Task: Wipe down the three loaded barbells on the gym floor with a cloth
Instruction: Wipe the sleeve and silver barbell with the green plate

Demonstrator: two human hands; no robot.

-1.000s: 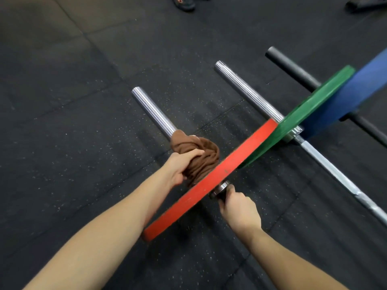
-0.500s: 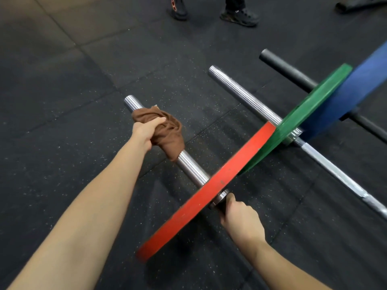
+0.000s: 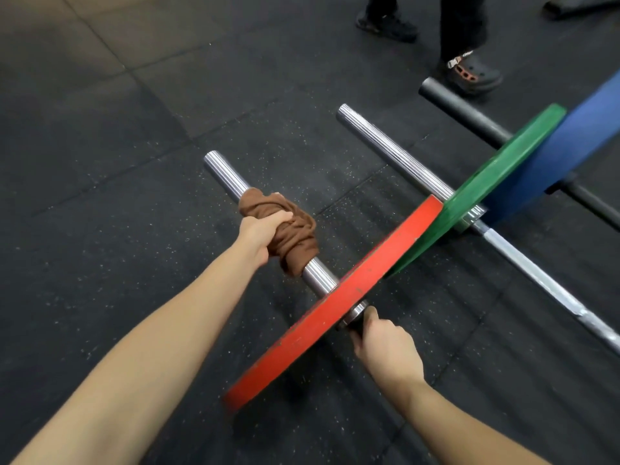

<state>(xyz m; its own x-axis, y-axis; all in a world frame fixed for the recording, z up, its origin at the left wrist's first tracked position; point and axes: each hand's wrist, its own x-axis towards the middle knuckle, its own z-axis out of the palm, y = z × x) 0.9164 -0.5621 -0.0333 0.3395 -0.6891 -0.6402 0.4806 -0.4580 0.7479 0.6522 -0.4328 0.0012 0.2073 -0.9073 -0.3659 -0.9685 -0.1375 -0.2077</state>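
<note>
the brown cloth [image 3: 288, 231] is bunched around the chrome sleeve [image 3: 224, 174] of the nearest barbell, roughly midway between the sleeve's free end and the red plate [image 3: 335, 307]; the left hand [image 3: 260, 234] wraps over it from above, fingers curled tight round cloth and sleeve together; a short stretch of bare sleeve shows on either side of the cloth; on the inner side of the red plate, just past the steel collar [image 3: 354, 312], the right hand [image 3: 385, 350] grips the bar's shaft with a closed fist, thumb toward the collar; the shaft there is mostly hidden by the hand and looks dark, though that is hard to judge; the red plate stands on edge on the floor, its rim scuffed; beyond it lies a second barbell with a ribbed silver sleeve [image 3: 392, 152] and a green plate [image 3: 496, 182], whose rim overlaps the red one in this view; farther still, a third bar with a black sleeve [image 3: 466, 112] carries a blue plate [image 3: 570, 156]; all three lie roughly parallel on black speckled rubber flooring [image 3: 134, 196]; near the black sleeve's end stands another person's foot in a dark clog [image 3: 473, 73], with a second shoe [image 3: 385, 23] at the top edge.
</note>
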